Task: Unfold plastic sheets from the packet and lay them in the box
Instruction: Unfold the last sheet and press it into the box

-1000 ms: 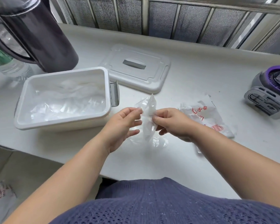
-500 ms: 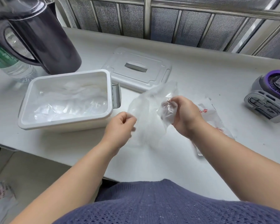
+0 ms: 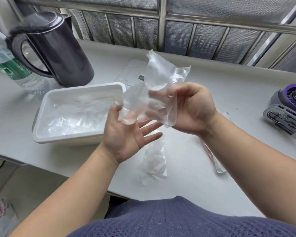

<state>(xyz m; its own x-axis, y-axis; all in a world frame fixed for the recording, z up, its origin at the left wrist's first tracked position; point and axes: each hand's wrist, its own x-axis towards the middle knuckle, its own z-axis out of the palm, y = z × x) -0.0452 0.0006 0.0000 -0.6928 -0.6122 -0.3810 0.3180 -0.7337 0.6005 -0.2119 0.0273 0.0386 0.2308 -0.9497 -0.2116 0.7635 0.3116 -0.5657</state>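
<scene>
Raised and spread wider since earlier: plastic sheet [image 3: 154,93], held above the counter [image 3: 212,168], just right of the box [image 3: 46,134] | right hand [image 3: 193,110]: sheet gripped by curled fingers | left hand [image 3: 125,135]: opened flat, palm up, beneath sheet

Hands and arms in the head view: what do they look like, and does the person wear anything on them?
The left hand and the right hand are bare: no gloves, and no ring, watch or bracelet shows. Both forearms are uncovered, with no sleeve in view. The only clothing visible is a blue-purple knitted top at the bottom edge.
</scene>
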